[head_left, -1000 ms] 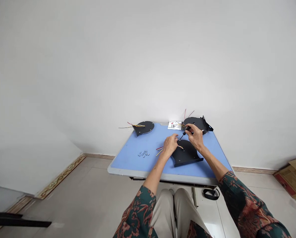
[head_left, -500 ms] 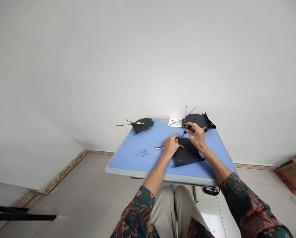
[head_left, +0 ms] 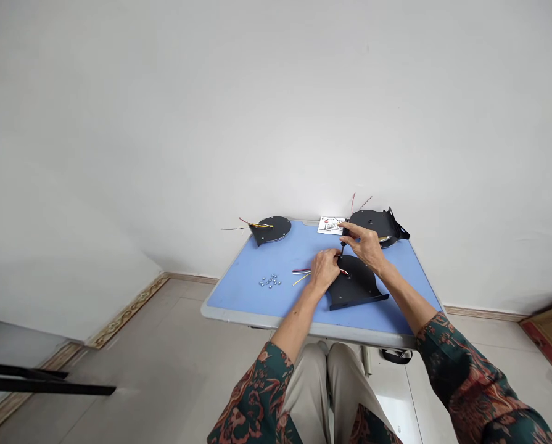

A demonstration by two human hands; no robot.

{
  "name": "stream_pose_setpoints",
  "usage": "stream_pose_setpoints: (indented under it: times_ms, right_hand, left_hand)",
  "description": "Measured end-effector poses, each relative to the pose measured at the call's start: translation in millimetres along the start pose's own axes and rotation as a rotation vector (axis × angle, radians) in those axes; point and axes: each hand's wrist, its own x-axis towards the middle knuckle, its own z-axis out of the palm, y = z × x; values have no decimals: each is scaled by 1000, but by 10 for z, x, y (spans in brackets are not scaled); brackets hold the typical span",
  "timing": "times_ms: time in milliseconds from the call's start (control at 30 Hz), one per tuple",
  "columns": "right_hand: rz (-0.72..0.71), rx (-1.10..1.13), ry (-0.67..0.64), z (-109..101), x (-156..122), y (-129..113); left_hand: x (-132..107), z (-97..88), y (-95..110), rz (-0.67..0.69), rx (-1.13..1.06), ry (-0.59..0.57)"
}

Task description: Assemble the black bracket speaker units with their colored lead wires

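Note:
My right hand (head_left: 364,245) is shut on a small black-handled screwdriver (head_left: 343,242), whose tip points down towards a black metal plate (head_left: 355,286) on the table. My left hand (head_left: 324,270) rests at that plate's upper left edge, fingers pinched around a bundle of red, yellow and white wires (head_left: 301,272). The wires run out to the left. The hand hides where they meet the plate, and the screwdriver tip is too small to see clearly.
Two more black plates with wires, one at the back left (head_left: 270,229) and one at the back right (head_left: 374,221), sit at the blue table (head_left: 238,283). Nearby lie a printed card (head_left: 331,225) and several small screws (head_left: 270,281). A cardboard box (head_left: 546,330) stands on the floor.
The screwdriver has swung from a slanted angle to nearly upright, with my right forefinger stretched along it. The whole scene has shifted slightly right in view.

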Motion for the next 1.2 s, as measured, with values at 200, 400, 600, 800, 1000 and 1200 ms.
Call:
stream_pose_setpoints:
  times_ms: [200,400,600,800,1000,1200]
  right_hand:
    - [20,-18,14,20,-6,5]
    - [14,-36,19,18,-10,5]
    - [17,7,-3,39,-26,-3]
    - [7,46,-48,7,-11,49]
    - [-49,-21,-12,-2,-21,18]
    - [-22,-122,89,37,-4,40]
  left_hand:
    - [21,-23,9,52,26,-24]
    - [77,-46,79,42,17,-69]
    - [76,-4,204,-6,-2,-3]
    - [157,23,230,-47,-36,-17]
    - [184,119,173,23,-34,7]
    - [175,94,182,27,-16,0]
